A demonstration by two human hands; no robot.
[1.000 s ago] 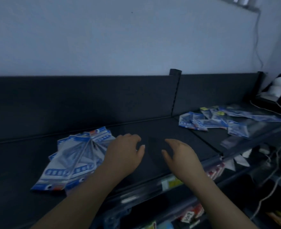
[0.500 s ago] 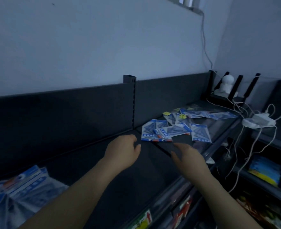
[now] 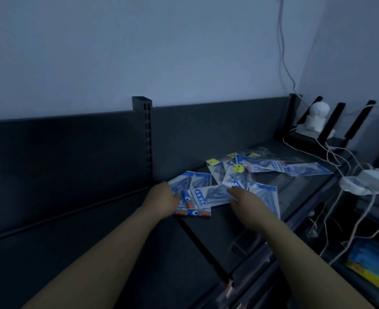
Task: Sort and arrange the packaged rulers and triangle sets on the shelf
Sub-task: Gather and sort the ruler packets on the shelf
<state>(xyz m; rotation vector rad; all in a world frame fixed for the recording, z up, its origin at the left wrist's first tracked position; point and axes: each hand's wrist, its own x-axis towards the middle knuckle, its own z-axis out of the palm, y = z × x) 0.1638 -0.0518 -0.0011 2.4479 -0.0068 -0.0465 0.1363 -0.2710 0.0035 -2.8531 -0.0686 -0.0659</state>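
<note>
Packaged rulers and triangle sets (image 3: 262, 167) lie scattered on the dark shelf (image 3: 94, 241), right of frame centre. The left hand (image 3: 161, 198) touches the nearest packet (image 3: 203, 196) at its left edge; whether it grips, I cannot tell. The right hand (image 3: 248, 202) rests straight fingers on that packet.

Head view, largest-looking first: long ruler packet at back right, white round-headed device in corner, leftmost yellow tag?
1. long ruler packet
2. white round-headed device, farther away, so true size unsure
3. yellow tag

Print on packets (image 3: 203, 195) blurred; left hand (image 3: 161, 200) grip unclear
</note>
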